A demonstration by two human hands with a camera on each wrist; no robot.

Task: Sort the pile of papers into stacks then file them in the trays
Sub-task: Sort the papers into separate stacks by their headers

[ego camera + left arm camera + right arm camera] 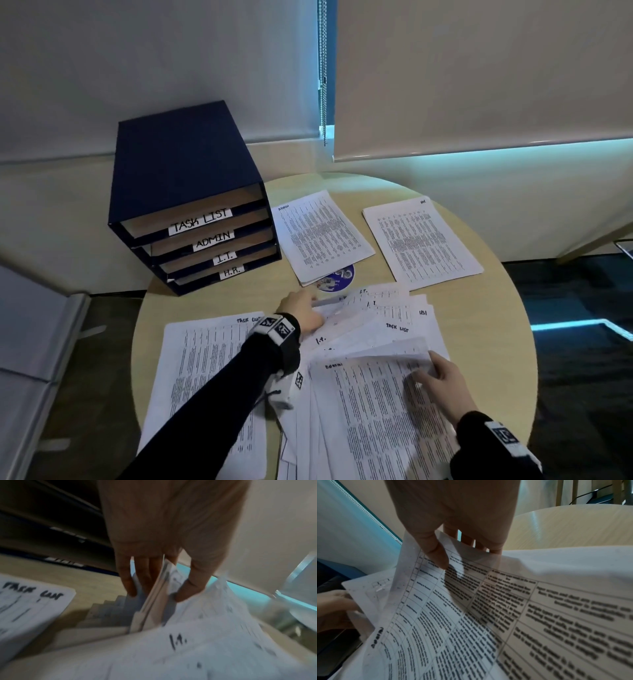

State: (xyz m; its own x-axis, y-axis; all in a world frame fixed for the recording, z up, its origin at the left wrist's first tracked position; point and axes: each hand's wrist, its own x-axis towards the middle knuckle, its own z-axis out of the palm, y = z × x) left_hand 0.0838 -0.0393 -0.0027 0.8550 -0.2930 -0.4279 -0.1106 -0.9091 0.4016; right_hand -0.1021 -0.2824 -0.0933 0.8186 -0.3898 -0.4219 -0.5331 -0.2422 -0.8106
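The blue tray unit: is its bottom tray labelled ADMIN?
No. In the head view the tray unit reads TASK LIST, ADMIN, I.T., then H.R. at the bottom.

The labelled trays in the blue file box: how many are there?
4, stacked in the blue file box: TASK LIST on top, then ADMIN, I.T., H.R. lowest.

On the round table (479, 342), a dark blue tray unit (178, 178) blocks the upper left of the frame, its four open slots facing you. Two paper stacks (322, 236) (421, 240) lie flat just right of it, with a bare strip of table between them where your hand could pass. A loose fan of sheets (376, 325) covers the centre and lower right. Another stack (205, 377) fills the lower left. The table's right edge is bare, and so is a small patch in front of the trays.
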